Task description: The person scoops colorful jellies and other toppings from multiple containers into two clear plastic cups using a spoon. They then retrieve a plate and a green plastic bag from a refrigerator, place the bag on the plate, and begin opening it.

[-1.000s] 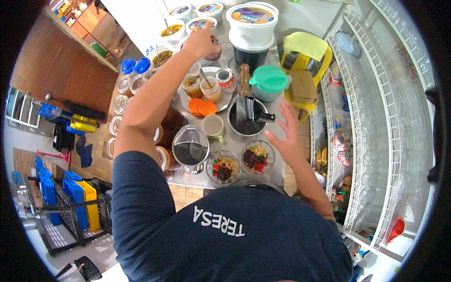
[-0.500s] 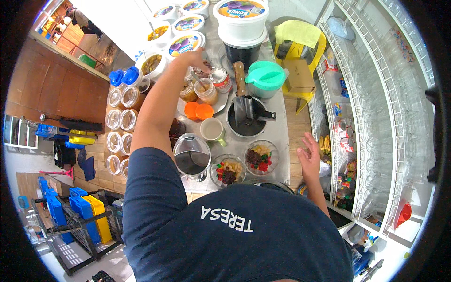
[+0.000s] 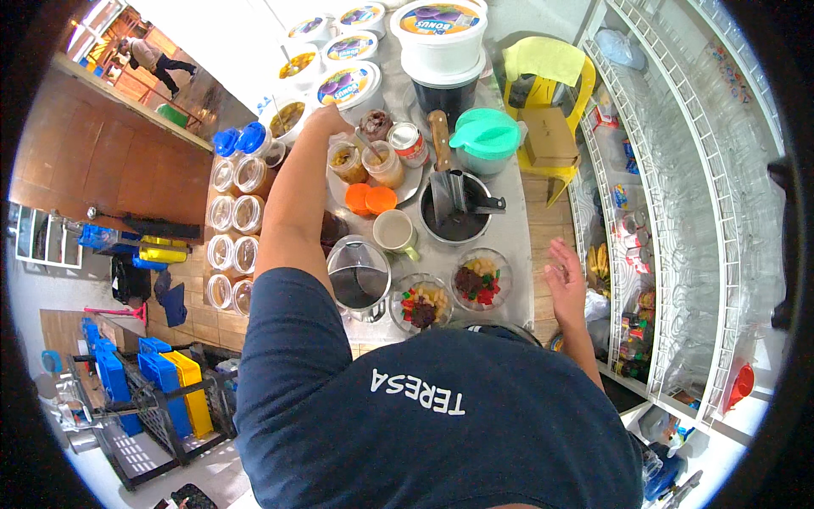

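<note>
My left arm stretches across the table to its far left part. There my left hand (image 3: 329, 123) is beside a white lidded tub (image 3: 349, 89) and above the plate of jars; its fingers are hidden. My right hand (image 3: 566, 276) hangs off the table's right edge, fingers apart, holding nothing. Close to my body stand two clear bowls, the left bowl (image 3: 422, 304) and the right bowl (image 3: 482, 280), with red and green cubes, pale pieces and a dark topping. A plate (image 3: 409, 188) carries a jar with a spoon (image 3: 383, 165), another jar (image 3: 348, 163), a can (image 3: 409, 144) and orange lids (image 3: 370, 199).
A pitcher of dark liquid (image 3: 359, 284), a mug (image 3: 393, 231), a pot with a scoop (image 3: 456, 212) and a green-lidded pitcher (image 3: 485, 140) crowd the table. Several clear jars (image 3: 233, 216) line the left. Right are a yellow chair (image 3: 547, 81) and wire shelves (image 3: 653, 254).
My left hand has drawn back leftward from above the can and jars, its fingers now out of sight. My right hand stays much the same. Outside the doorway, a person has moved.
</note>
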